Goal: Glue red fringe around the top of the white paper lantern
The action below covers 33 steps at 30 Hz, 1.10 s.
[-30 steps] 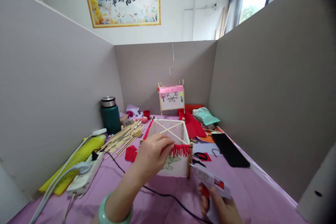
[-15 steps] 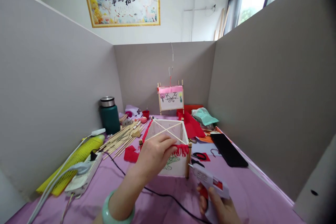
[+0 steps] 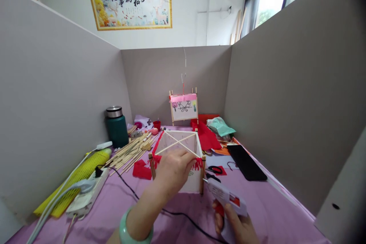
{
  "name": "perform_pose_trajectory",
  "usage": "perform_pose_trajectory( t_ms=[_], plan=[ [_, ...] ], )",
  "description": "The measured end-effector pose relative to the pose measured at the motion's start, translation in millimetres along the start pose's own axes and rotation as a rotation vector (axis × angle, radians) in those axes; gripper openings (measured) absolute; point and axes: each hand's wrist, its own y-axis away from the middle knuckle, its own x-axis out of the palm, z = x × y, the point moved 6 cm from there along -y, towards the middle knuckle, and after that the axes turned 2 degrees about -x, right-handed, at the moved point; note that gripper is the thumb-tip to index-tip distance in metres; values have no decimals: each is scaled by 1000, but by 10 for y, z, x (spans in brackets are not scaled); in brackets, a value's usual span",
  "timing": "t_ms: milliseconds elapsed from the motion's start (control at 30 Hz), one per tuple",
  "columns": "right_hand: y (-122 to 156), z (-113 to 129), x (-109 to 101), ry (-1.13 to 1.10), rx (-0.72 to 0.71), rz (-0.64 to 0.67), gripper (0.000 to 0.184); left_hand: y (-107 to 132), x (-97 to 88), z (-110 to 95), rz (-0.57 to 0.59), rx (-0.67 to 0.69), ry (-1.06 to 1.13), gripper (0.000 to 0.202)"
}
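A small box lantern of wooden sticks and white paper stands on the purple cloth. My left hand, a green bangle on its wrist, presses closed fingers on the red fringe along the lantern's near top edge. My right hand grips a white glue gun low at the right. The gun's nozzle points at the lantern's near right post. A black cord runs from the gun across the cloth.
Grey partitions wall in three sides. A finished lantern stands at the back. Wooden sticks, a green flask, a power strip, yellow mesh, red felt, scissors and a black phone lie around.
My left hand slid a little to the right along the lantern's near edge, covering more of the red fringe. The glue gun stayed beside the right post.
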Motion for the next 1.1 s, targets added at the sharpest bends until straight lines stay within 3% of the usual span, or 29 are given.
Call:
perform_pose_trajectory(
  t_ms=[133,300,733,833,933,1000,1100],
  plan=[
    [-2,4,0,-13,-18,-1,53,-12,-13,7,33,5,38,20],
    [4,-11,-2,-10,1,-10,55,-19,-38,-26,-41,-6,101,20],
    [21,-17,-7,-9,44,-35,55,-56,113,-50,8,-74,93,16],
    [15,-28,-22,-2,32,-37,53,-67,-29,-40,2,-57,191,10],
    [9,-20,-36,32,6,-31,52,-55,-367,75,-105,-66,290,15],
    [8,-12,-31,52,-1,-14,52,-15,-575,204,-158,-101,252,14],
    [13,-7,-26,51,13,-8,52,80,-679,374,-114,-139,134,14]
  ],
)
